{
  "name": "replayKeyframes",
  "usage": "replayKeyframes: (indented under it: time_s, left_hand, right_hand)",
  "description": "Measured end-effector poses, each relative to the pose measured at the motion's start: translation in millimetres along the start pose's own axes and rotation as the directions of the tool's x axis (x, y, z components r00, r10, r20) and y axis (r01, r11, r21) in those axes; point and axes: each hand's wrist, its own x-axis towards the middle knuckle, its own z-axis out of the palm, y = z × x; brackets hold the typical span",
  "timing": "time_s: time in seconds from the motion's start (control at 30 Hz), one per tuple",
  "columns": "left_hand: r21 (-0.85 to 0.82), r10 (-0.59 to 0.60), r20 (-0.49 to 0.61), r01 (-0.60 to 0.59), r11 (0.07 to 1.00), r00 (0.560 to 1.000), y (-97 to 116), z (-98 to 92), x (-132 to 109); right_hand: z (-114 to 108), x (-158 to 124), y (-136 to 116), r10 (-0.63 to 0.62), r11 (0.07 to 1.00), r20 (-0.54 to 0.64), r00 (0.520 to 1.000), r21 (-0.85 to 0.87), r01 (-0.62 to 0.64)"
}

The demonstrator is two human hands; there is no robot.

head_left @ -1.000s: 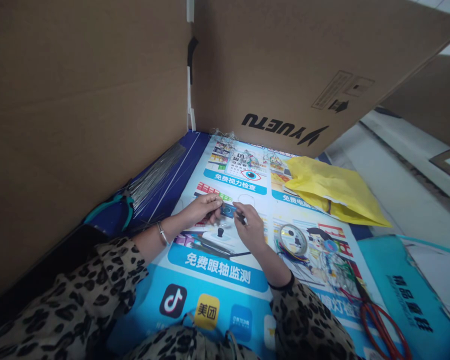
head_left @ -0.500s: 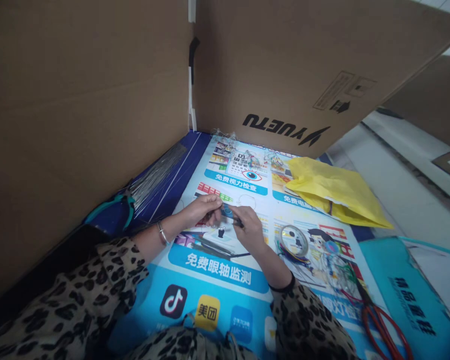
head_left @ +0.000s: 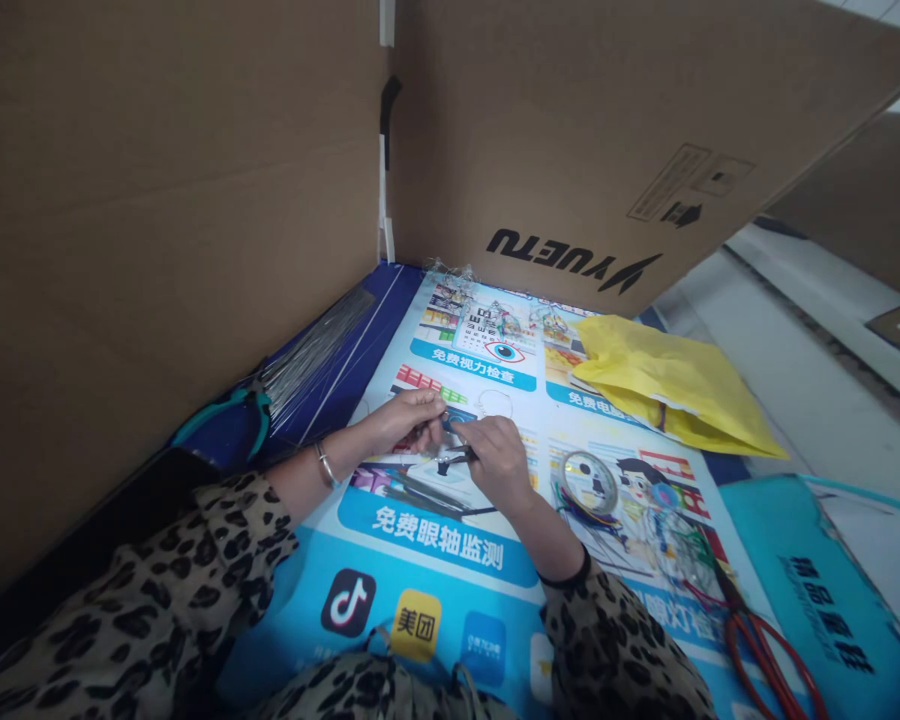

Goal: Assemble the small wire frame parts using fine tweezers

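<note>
My left hand [head_left: 403, 420] and my right hand [head_left: 495, 455] meet over a printed blue poster [head_left: 435, 560] on the table. The left fingers are pinched on something small and thin that I cannot make out. My right hand is closed round a slim dark tool [head_left: 456, 459] whose tip points toward the left fingertips. Both arms wear leopard-print sleeves, and a metal bangle [head_left: 322, 466] sits on the left wrist.
Cardboard walls [head_left: 157, 220] stand close at the left and back. A bundle of silver wires [head_left: 311, 355] and teal-handled pliers [head_left: 229, 410] lie at the left. A yellow bag [head_left: 667, 385], a wire spool [head_left: 589, 480], loose coloured wires [head_left: 675, 545] and red-handled scissors [head_left: 765, 655] lie at the right.
My right hand has drawn slightly left and toward me, turning the dark tool closer to the left fingertips. The small blue piece seen between the hands a second ago is now hidden.
</note>
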Motion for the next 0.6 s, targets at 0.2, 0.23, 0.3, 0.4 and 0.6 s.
replayKeyframes:
  time_s: [0.2,0.23,0.3,0.4,0.6]
  left_hand:
    - [-0.013,-0.028,0.022,0.028,1.0,0.999,1.2,-2.0,0.8]
    - [-0.009,-0.032,0.03,0.032,0.999,0.999,1.7,-2.0,0.6]
    - [0.005,-0.042,0.052,0.042,0.999,0.998,2.7,-2.0,-0.1]
    - [0.026,-0.044,0.079,0.042,0.999,0.996,3.1,-1.7,-0.6]
    - [-0.008,0.004,0.133,-0.003,1.0,0.991,2.7,-1.3,-1.0]
  right_hand:
    - [-2.7,1.8,-1.2,-0.026,0.998,0.006,1.0,-0.059,0.026]
    - [-3.4,2.1,-1.2,-0.031,0.997,0.014,0.999,-0.071,0.032]
    - [-4.3,2.1,-0.5,-0.03,0.996,0.014,0.999,-0.089,0.031]
    - [-4.0,1.3,2.0,-0.013,0.996,-0.017,1.0,-0.087,0.012]
    - [-0.9,-0.2,6.1,0.062,0.998,-0.023,0.998,0.031,-0.062]
